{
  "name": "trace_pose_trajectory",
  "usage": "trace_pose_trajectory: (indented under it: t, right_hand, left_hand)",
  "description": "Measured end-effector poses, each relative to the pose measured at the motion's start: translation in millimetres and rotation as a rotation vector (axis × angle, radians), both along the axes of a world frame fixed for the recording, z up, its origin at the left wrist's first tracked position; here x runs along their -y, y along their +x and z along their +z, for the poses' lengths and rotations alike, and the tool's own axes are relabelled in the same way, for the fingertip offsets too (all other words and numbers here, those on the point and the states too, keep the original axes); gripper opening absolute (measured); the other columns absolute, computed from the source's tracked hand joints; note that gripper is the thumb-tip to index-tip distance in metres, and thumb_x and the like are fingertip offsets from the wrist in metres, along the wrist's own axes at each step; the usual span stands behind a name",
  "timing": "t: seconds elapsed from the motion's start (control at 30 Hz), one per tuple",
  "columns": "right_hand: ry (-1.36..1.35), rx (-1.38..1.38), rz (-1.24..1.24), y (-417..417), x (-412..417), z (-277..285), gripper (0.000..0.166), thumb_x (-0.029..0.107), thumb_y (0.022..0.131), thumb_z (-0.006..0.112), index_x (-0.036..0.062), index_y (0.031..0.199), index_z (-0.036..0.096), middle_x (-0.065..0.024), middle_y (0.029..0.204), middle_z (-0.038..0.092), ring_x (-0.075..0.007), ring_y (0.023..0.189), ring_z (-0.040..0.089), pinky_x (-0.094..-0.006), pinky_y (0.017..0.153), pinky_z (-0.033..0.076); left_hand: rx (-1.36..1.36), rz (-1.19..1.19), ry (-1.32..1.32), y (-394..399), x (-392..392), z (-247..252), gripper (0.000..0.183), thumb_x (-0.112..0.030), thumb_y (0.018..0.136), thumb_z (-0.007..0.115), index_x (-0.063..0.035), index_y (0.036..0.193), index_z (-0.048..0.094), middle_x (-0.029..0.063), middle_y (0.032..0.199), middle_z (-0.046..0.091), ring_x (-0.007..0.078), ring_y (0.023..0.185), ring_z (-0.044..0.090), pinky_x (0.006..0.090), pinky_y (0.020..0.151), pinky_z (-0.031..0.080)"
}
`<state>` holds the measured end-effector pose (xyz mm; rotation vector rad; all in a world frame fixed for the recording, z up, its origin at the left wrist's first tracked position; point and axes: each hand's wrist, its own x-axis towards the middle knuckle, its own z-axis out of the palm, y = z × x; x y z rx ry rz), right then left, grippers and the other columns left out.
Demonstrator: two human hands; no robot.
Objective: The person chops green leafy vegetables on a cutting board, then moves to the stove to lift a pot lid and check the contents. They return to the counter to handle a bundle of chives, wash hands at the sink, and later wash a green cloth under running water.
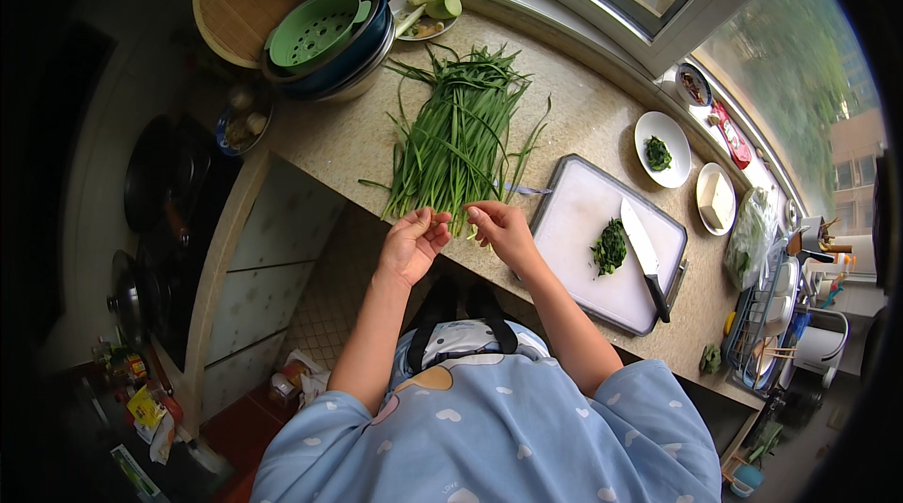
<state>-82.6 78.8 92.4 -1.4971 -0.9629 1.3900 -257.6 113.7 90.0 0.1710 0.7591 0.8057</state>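
A broad bunch of long green Chinese chives [458,129] lies on the speckled countertop [331,143]. At its near, cut ends, by the counter's front edge, are both hands. My left hand [416,238] is palm up with curled fingers, the thumb near the fingertips. My right hand [499,229] has thumb and forefinger pinched together; a small pale stem end shows just below its fingers. Whether either hand grips a stem is too small to tell. Right of the chives, a white cutting board [564,242] bears chopped greens [609,248] and a kitchen knife [643,249] with a black handle.
Left of the chives stand stacked basins with a green colander [314,30]. Behind is a plate [416,30] with vegetable pieces. Beyond the board are a plate of chopped greens [658,153], a white block on a dish [716,201], a plastic bag [749,238] and a dish rack [758,320].
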Motion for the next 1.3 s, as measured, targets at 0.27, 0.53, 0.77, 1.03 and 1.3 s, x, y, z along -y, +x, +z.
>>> trace_pose_trajectory:
  t: [0.27,0.53,0.77,1.03,1.3]
  right_hand:
    - [-0.033,-0.190,0.244,-6,-3,9,0.021,0.016,0.082,0.061,-0.0028,0.092,0.060,-0.0017,0.075,0.060,-0.0079,0.064,0.053,-0.0213,0.058,0.044]
    - [0.054,-0.188,0.285,-22,-16,3,0.013,0.011,0.082,0.061,-0.0012,0.086,0.059,-0.0008,0.072,0.059,-0.0067,0.060,0.050,-0.0207,0.054,0.042]
    - [0.315,0.081,0.413,-59,-9,-7,0.011,0.007,0.078,0.061,-0.0021,0.084,0.060,-0.0049,0.073,0.057,-0.0116,0.063,0.054,-0.0252,0.056,0.044]
    - [0.346,0.180,0.608,-118,2,23,0.017,0.007,0.077,0.062,-0.0016,0.091,0.063,-0.0082,0.074,0.055,-0.0150,0.065,0.055,-0.0262,0.059,0.044]
    - [0.602,0.425,0.472,-198,13,16,0.008,0.005,0.068,0.065,0.0029,0.076,0.065,-0.0092,0.066,0.052,-0.0228,0.061,0.053,-0.0314,0.053,0.042]
  left_hand:
    - [-0.042,0.128,0.020,-1,16,9,0.009,-0.012,0.087,0.052,-0.0038,0.091,0.057,0.0124,0.093,0.061,0.0130,0.071,0.059,0.0277,0.069,0.052]
    - [-0.530,-0.044,0.307,-19,48,3,0.014,-0.013,0.085,0.056,0.0001,0.090,0.058,0.0051,0.076,0.058,0.0090,0.059,0.054,0.0249,0.059,0.049]
    - [-0.398,0.216,0.186,-41,75,6,0.015,-0.011,0.086,0.055,0.0015,0.094,0.057,0.0057,0.078,0.058,0.0099,0.061,0.053,0.0258,0.060,0.049]
    - [-0.540,0.505,0.152,-74,88,-3,0.014,-0.012,0.085,0.057,-0.0002,0.092,0.058,0.0052,0.077,0.060,0.0090,0.058,0.054,0.0237,0.057,0.049]
    - [-0.447,0.486,0.141,-149,100,7,0.018,-0.014,0.086,0.054,0.0008,0.096,0.058,0.0063,0.079,0.060,0.0090,0.060,0.053,0.0255,0.059,0.049]
